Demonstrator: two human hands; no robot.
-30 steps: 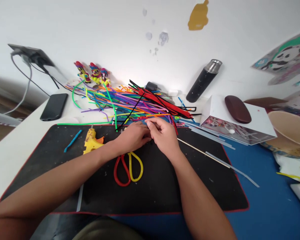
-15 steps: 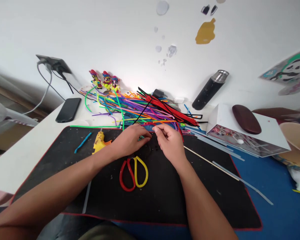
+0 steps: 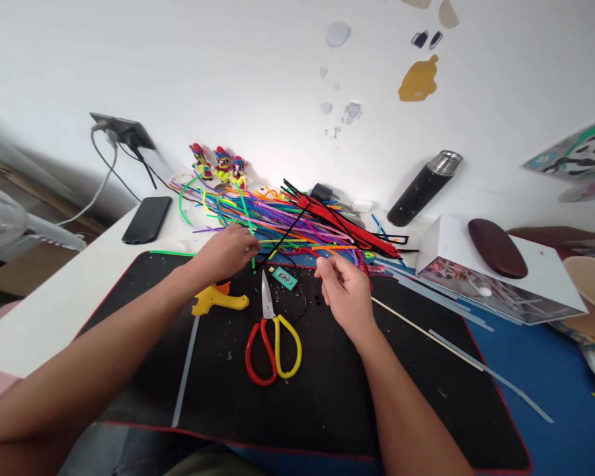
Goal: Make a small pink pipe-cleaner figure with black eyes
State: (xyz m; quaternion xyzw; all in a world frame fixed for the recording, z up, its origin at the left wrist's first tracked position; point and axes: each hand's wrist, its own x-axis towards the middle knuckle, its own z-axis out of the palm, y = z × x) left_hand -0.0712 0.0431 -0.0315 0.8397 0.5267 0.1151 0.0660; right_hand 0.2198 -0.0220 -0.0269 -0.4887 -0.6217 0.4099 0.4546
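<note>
Stems (image 3: 344, 221) are heaped beyond the scissors (image 3: 268, 309), the glue gun (image 3: 223, 301) is partly covered by the left arm (image 3: 129, 334), and the grip of left hand (image 3: 233, 250) and right hand (image 3: 346, 291) cannot be told.

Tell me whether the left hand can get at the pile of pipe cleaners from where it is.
Most likely yes: the left hand is right at the near edge of the pipe cleaners, with nothing seeming to block it. The scissors and glue gun lie on the near side.
</note>
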